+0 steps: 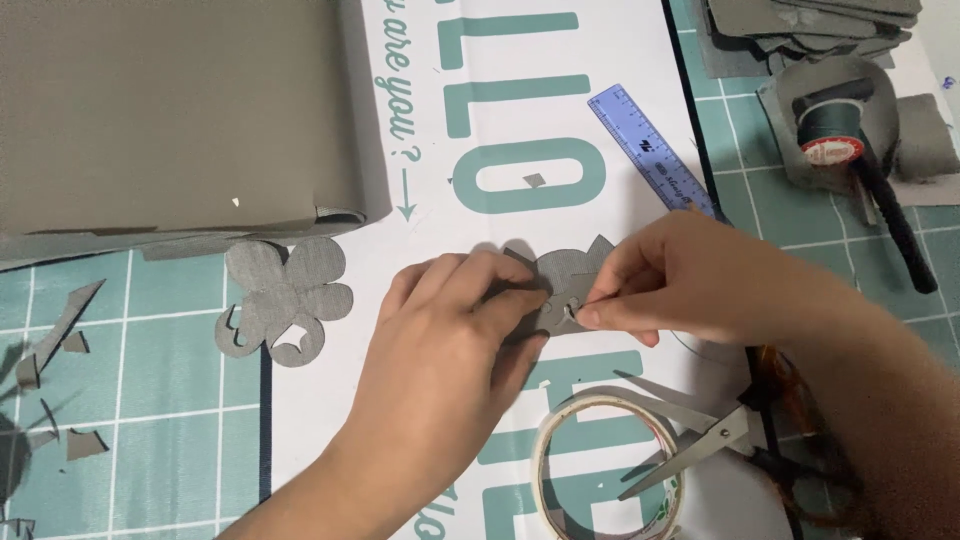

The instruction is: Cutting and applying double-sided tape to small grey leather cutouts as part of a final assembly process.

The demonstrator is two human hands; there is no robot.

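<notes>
Crowding the teal cutting mat — one purple ruler upper centre, one tape roll and one pair of scissors at bottom, one flower-shaped grey cutout at left. At frame centre, a grey fabric piece, scalloped, partly hidden by fingers — pinched by left hand and right hand, both closed on it.

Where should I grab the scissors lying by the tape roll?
Probably by the dark handle loops, coming from the right. The scissors lie flat, open blades pointing left over the tape roll, so the handles sit clear of it.
</notes>
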